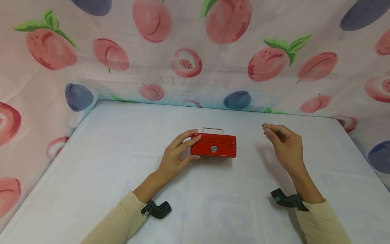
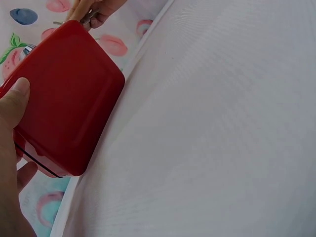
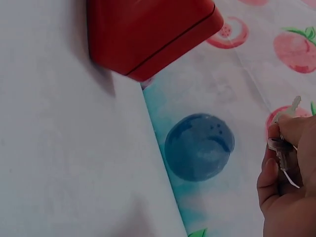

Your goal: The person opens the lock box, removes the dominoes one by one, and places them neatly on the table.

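A small red metal cash box (image 1: 213, 145) has a round silver lock on its front and a thin wire handle (image 1: 213, 128) on top. My left hand (image 1: 175, 156) grips the box by its left end, thumb low at the front and fingers over the top. In the left wrist view the broad red underside of the box (image 2: 74, 98) faces the camera. To the right of the box and apart from it, my right hand (image 1: 286, 145) pinches a small key (image 3: 295, 106) between thumb and fingers. A second key (image 3: 282, 157) hangs within that hand.
A white cloth (image 1: 189, 196) covers the table, and the box casts a shadow on it. Behind the table and along its sides hangs a fruit-print curtain (image 1: 122, 84). Both wrists carry a black camera mount (image 1: 158, 209).
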Demonstrator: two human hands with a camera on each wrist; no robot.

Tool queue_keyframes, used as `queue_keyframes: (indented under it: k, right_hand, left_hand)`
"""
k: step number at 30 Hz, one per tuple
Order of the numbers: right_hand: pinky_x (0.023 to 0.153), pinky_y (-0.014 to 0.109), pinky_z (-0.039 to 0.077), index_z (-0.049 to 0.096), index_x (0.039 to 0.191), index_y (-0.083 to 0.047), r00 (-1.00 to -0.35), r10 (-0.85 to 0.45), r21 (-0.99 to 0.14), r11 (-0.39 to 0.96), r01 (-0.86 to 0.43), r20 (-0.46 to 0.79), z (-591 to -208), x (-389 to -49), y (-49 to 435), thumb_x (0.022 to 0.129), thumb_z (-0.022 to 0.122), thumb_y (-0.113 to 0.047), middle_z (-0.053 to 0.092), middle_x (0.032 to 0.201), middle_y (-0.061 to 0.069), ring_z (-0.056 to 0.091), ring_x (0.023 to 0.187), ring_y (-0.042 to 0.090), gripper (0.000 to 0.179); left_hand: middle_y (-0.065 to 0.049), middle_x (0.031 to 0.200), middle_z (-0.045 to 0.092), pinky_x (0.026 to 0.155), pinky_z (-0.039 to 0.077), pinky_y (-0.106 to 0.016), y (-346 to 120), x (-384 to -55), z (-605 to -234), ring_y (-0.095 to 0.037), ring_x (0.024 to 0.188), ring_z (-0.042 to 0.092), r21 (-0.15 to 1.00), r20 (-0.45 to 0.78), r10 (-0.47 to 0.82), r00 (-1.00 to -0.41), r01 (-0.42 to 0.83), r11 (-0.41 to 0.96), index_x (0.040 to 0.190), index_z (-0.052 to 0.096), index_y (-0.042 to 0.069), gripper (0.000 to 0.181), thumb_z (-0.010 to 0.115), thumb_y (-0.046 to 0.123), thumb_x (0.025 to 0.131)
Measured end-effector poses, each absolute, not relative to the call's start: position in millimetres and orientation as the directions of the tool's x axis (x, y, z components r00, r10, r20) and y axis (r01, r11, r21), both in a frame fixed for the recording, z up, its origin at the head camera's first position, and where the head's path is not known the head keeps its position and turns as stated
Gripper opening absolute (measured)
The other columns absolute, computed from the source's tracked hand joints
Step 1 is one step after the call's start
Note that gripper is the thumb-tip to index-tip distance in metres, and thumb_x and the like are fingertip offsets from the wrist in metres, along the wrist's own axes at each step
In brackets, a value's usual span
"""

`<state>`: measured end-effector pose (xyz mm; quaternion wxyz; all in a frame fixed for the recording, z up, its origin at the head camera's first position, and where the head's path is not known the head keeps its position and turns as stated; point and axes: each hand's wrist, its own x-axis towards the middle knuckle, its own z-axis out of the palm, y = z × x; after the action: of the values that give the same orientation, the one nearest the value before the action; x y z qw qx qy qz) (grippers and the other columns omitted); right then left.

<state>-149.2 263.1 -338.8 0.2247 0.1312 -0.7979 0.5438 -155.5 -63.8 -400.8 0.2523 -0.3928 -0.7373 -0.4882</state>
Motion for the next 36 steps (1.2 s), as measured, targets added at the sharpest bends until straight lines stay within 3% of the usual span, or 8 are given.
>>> queue_keyframes:
  k: [4,8,13,18,23,29,36]
  right_hand:
    - [0.08,0.016,0.051,0.066,0.102,0.011,-0.873,0.068,-0.845,0.295,-0.445,0.484,-340,-150,263,0.088,0.062,0.009,0.07,0.102,0.0,0.065,0.093,0.011,0.015]
    - [0.084,0.019,0.05,0.063,0.097,0.014,-0.855,0.053,-0.845,0.196,-0.497,0.516,-335,-150,260,0.086,0.061,0.014,0.069,0.103,0.007,0.065,0.097,0.015,0.011]
    - [0.091,0.021,0.047,0.06,0.102,0.012,-0.872,-0.015,-0.828,0.304,-0.471,0.49,-324,-147,252,0.092,0.059,0.004,0.07,0.106,0.011,0.063,0.103,0.015,0.013]
    - [0.086,0.021,0.05,0.06,0.104,0.006,-0.888,-0.052,-0.817,0.369,-0.443,0.458,-313,-142,240,0.093,0.06,-0.003,0.071,0.095,0.011,0.066,0.094,0.016,0.013]
    - [0.087,0.023,0.05,0.061,0.099,0.007,-0.878,-0.081,-0.825,0.311,-0.471,0.471,-308,-141,230,0.092,0.061,-0.001,0.071,0.099,0.013,0.067,0.092,0.017,0.01]
    - [0.086,0.026,0.052,0.059,0.094,0.005,-0.858,-0.148,-0.845,0.155,-0.512,0.492,-307,-144,222,0.09,0.06,0.008,0.068,0.106,0.02,0.068,0.095,0.024,0.005]
    - [0.081,0.025,0.054,0.061,0.091,0.005,-0.865,-0.143,-0.844,0.192,-0.501,0.481,-309,-143,214,0.087,0.063,0.008,0.071,0.093,0.014,0.069,0.08,0.021,0.005]
  left_hand:
    - [-0.012,0.137,0.048,0.096,0.047,-0.039,-64,-156,-400,-0.027,0.125,0.046,0.529,0.75,0.333,-0.571,0.821,0.215,0.131,0.058,0.005,0.063,0.082,0.004,0.073]
    - [-0.012,0.138,0.048,0.094,0.047,-0.045,-63,-156,-400,-0.027,0.125,0.046,0.539,0.745,0.333,-0.578,0.816,0.21,0.132,0.058,0.005,0.063,0.081,0.003,0.073]
    - [-0.012,0.137,0.049,0.094,0.047,-0.048,-64,-157,-400,-0.026,0.125,0.047,0.546,0.737,0.334,-0.588,0.808,0.219,0.131,0.058,0.005,0.063,0.081,0.002,0.073]
    - [-0.011,0.136,0.049,0.097,0.046,-0.04,-65,-159,-398,-0.026,0.125,0.046,0.55,0.722,0.347,-0.599,0.801,0.238,0.131,0.058,0.005,0.061,0.081,0.003,0.074]
    - [-0.01,0.137,0.048,0.097,0.046,-0.034,-65,-164,-397,-0.025,0.126,0.045,0.569,0.702,0.359,-0.615,0.788,0.236,0.13,0.058,0.006,0.059,0.081,0.004,0.075]
    - [-0.015,0.135,0.049,0.085,0.053,-0.039,-64,-167,-394,-0.027,0.121,0.048,0.599,0.699,0.334,-0.633,0.772,0.211,0.126,0.06,0.0,0.056,0.081,0.002,0.073]
    - [-0.023,0.129,0.05,0.095,0.047,-0.034,-62,-153,-371,-0.036,0.122,0.046,0.621,0.692,0.332,-0.64,0.763,0.178,0.121,0.06,-0.006,0.053,0.078,-0.008,0.072]
